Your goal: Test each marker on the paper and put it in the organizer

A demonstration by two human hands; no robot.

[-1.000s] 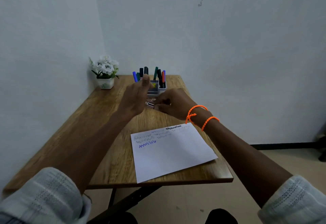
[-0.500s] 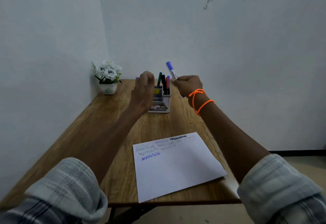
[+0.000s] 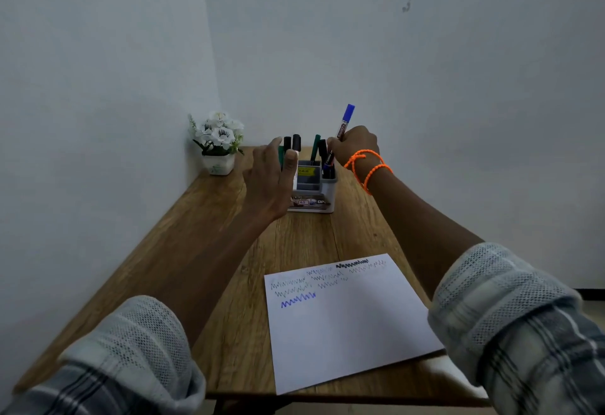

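Right hand: we see our right hand (image 3: 355, 146) closed around the barrel of a blue-capped marker (image 3: 345, 121), cap end pointing up and tilted slightly right, held just above the right side of the organizer (image 3: 314, 190).

Left hand: our left hand (image 3: 273, 182) is spread with fingers loosely extended, resting against the left side of the organizer; it grips nothing that we can make out.

Organizer: a small pale compartmented caddy standing on the far middle of the desk (image 3: 183, 270), with a yellow label inside and a printed sticker on its front face.

Markers already stowed: several black and green markers (image 3: 296, 143) stand upright in the rear compartments; another dark one leans in the right-hand compartment, just below our right hand.

Paper: a white sheet (image 3: 353, 323) lies flat on the near part of the desk, well apart from the organizer, its near corner overhanging the edge. Rows of grey and black zigzag strokes cross its top, with one bold blue zigzag (image 3: 298, 300) at the lower left of them.

Wrist: orange bands (image 3: 368, 166) circle our right wrist.

Corner: a white pot of white flowers (image 3: 217, 143) sits at the back left, against the wall.
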